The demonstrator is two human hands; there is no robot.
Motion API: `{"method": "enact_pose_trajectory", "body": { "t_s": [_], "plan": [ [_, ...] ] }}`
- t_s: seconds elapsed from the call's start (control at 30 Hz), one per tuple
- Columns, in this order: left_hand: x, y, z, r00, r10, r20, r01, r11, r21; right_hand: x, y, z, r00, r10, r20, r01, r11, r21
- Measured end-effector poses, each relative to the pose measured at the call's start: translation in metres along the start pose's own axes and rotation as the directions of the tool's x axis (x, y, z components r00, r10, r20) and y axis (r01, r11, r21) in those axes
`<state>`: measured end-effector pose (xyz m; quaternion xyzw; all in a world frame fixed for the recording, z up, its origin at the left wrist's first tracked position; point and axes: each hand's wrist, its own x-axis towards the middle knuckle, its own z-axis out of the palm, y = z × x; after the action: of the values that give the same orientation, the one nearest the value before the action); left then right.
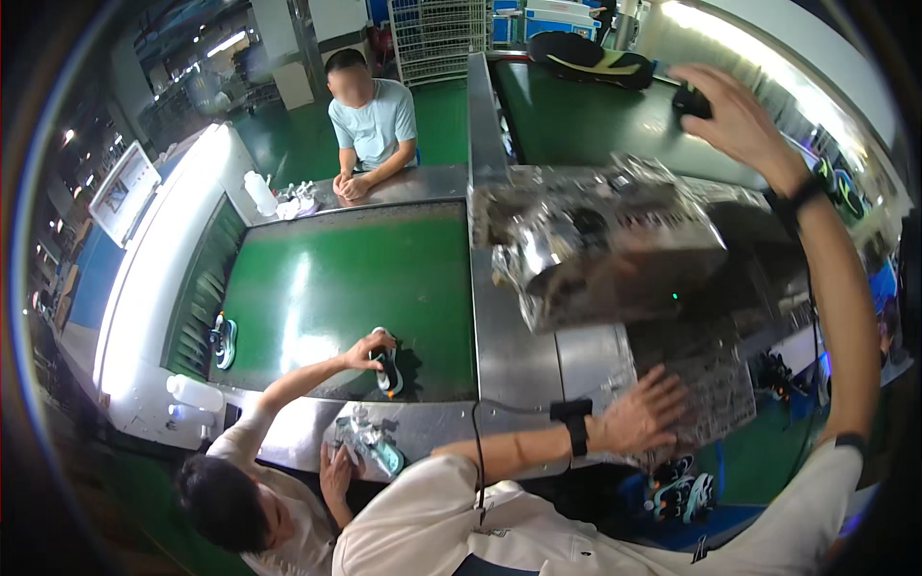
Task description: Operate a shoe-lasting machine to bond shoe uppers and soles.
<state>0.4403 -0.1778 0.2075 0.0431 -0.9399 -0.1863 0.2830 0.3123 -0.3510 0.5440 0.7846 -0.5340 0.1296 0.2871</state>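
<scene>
My left hand (645,411) lies palm down with fingers spread on a shiny, film-wrapped surface (725,413) at the bench's near side. My right hand (730,120) is raised over the far green belt (567,115), thumb and fingers curved around a small black object (690,102); its kind is too dark to tell. Left of it on that belt is a dark shoe sole (591,62) with a pale yellow-green patch. Between my hands stands a metal housing (624,254) covered in crinkled clear film.
A co-worker at lower left has a hand (365,350) on a shoe (387,372) on the left green belt (365,269). Another shoe (224,341) is near the white machine (163,278). A person (379,120) sits beyond. Several shoes (680,494) are below the bench. A cable (477,437) hangs before me.
</scene>
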Motion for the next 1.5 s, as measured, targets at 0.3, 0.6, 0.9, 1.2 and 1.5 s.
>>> {"method": "enact_pose_trajectory", "body": {
  "t_s": [0.3,0.6,0.9,1.2,1.5],
  "plan": [
    [-0.009,-0.031,0.017,0.985,0.169,-0.043,-0.171,0.984,-0.049,0.275,-0.010,0.215,0.986,-0.125,0.111,0.141,0.978,-0.151],
    [-0.016,-0.045,-0.001,0.979,0.203,0.000,-0.201,0.969,-0.140,0.198,0.026,0.201,0.955,0.272,0.119,-0.234,0.936,-0.263],
    [-0.002,-0.032,-0.023,0.990,0.134,-0.051,-0.143,0.946,-0.291,0.084,0.099,0.125,0.754,0.650,-0.097,-0.592,0.736,0.329],
    [0.041,0.004,-0.117,0.984,-0.146,0.106,0.018,-0.506,-0.862,-0.135,0.035,-0.135,0.396,0.751,-0.528,-0.358,0.656,0.664],
    [0.037,0.207,0.001,0.731,0.576,0.366,0.681,-0.577,-0.451,-0.465,-0.164,-0.271,0.309,0.924,-0.226,-0.742,0.382,0.551]
  ]
}}
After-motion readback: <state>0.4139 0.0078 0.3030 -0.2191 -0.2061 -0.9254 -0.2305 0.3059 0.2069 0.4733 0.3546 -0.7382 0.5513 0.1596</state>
